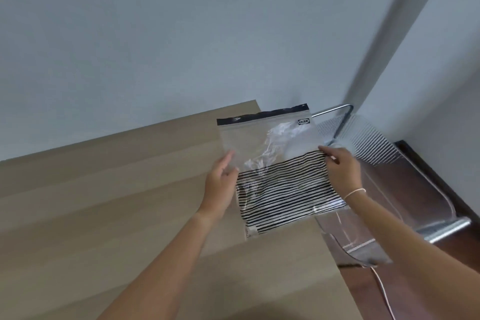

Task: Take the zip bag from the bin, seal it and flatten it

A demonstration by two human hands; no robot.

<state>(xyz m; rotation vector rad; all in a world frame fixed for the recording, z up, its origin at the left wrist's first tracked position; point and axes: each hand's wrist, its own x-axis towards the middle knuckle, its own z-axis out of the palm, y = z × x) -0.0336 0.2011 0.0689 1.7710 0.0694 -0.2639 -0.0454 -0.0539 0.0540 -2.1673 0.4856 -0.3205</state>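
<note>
A clear zip bag [272, 138] with a black top strip and black-and-white stripes on its lower half hangs upright above the right end of the wooden table [104, 203]. My left hand [220, 187] grips its left edge at mid-height. My right hand [342, 169] pinches its right edge where the stripes begin. The bag looks crinkled in its clear upper part. To the right of the table stands the clear plastic bin [389, 190], partly behind the bag.
A metal rail [335, 109] runs behind the bin near the wall corner. A pale cable [384, 291] trails over the dark floor at the lower right. Grey walls rise close behind the table and bin.
</note>
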